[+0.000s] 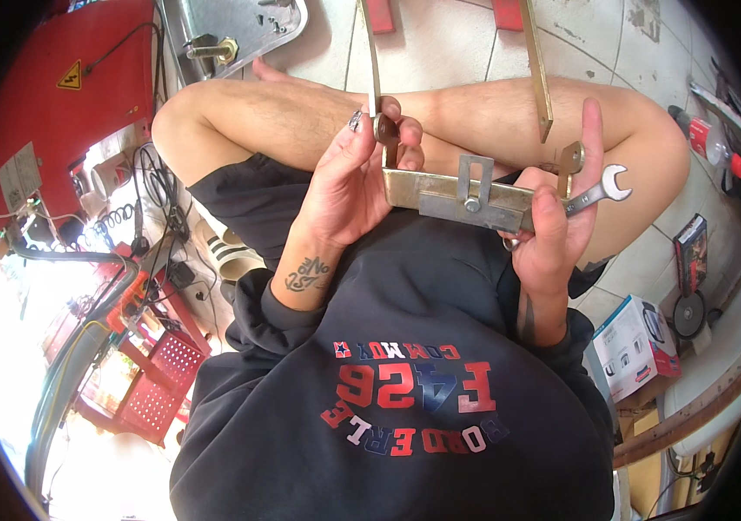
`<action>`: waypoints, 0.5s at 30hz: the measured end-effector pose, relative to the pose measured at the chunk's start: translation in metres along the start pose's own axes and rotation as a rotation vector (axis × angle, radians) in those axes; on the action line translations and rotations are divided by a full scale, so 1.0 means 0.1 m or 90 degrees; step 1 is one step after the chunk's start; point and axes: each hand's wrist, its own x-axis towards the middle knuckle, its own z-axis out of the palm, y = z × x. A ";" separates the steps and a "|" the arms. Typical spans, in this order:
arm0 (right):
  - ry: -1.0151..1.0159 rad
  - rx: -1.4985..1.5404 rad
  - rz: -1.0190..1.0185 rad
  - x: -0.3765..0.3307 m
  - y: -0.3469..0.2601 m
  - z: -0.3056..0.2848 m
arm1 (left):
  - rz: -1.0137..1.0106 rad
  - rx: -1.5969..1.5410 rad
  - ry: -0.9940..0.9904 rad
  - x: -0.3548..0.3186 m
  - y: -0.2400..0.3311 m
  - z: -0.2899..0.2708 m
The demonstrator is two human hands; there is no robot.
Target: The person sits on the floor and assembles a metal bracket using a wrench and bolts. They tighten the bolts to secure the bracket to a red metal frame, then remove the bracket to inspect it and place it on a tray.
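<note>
A brass-coloured metal bracket (492,192) lies crosswise before me, with a grey plate bolted along its front and a small slotted grey tab standing up from it. My left hand (349,178) grips the bracket's left end, thumb and fingers around the joint where a long flat bar (370,52) meets it. My right hand (560,226) holds an open-end wrench (599,191) against the bracket's right end, its index finger stretched out. Beside that end rises a round-topped lug (571,159). A second flat bar (537,74) ends just short of the lug, apparently apart from it.
A metal tray (288,24) with a bolt and small hardware is at the upper left, beside a red machine cabinet (84,95). Cables and a red perforated stand (162,382) are at left. To the right are a plastic bottle (707,143), a cutting disc (689,314) and a box (635,347).
</note>
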 end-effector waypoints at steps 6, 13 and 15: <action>0.014 -0.016 -0.060 0.03 -0.01 0.11 | -0.020 -0.158 -0.024 0.04 -0.01 0.10; 0.001 0.016 -0.014 -0.02 -0.14 0.19 | -0.033 -0.179 -0.039 0.09 0.01 0.11; -0.055 0.065 -0.017 -0.01 -0.12 0.11 | -0.021 -0.104 -0.021 0.07 -0.01 0.09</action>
